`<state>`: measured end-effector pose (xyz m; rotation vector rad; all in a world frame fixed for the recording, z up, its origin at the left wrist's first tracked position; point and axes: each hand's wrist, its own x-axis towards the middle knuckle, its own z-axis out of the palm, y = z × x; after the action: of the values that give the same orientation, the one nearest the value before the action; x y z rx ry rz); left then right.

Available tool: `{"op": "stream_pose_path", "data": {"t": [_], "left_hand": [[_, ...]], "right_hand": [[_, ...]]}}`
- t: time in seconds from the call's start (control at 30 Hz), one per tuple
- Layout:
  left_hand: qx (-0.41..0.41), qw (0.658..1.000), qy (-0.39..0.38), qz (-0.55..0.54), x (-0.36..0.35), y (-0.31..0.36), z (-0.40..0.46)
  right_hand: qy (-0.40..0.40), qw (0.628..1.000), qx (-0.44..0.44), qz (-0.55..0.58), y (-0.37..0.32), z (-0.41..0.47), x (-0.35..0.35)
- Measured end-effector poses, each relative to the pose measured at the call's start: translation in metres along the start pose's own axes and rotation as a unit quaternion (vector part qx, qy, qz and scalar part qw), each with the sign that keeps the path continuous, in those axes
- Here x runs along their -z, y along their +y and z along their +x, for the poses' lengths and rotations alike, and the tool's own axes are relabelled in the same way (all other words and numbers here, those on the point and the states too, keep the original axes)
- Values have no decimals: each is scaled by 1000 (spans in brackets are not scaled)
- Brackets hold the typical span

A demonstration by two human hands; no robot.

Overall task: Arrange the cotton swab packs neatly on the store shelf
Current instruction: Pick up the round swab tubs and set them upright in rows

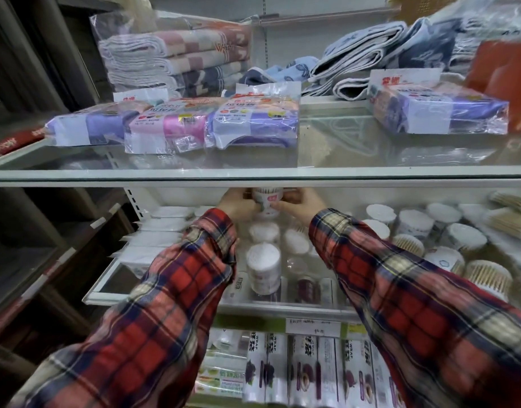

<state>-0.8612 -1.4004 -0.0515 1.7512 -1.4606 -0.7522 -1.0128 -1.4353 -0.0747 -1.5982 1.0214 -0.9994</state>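
Note:
Both my hands reach deep into the middle shelf, under the glass shelf above. Between them is a round cotton swab tub with a white and pink label, held above the other tubs. My left hand grips its left side and my right hand grips its right side; the fingertips are partly hidden by the glass edge. Below them stand more swab tubs, one tall one near the front and several others crowded to the right.
Flat white packs are stacked on the left of the middle shelf. Wooden-stick swab tubs stand at the right front. The top shelf carries wrapped cloth packs and folded towels. Cling wrap rolls fill the shelf below.

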Motion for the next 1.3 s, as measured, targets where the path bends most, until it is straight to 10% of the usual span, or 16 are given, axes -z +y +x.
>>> {"op": "stream_pose_path", "data": {"t": [0.63, 1.0, 1.3], "left_hand": [[85, 992, 78, -58, -13, -16, 15], [-5, 976, 160, -146, -13, 16, -44], [-24, 960, 167, -223, -21, 17, -80]], "right_hand": [[5, 992, -52, -117, 11, 11, 7], [-127, 807, -24, -576, 25, 3, 43], [-70, 873, -15, -482, 31, 1, 44]]}}
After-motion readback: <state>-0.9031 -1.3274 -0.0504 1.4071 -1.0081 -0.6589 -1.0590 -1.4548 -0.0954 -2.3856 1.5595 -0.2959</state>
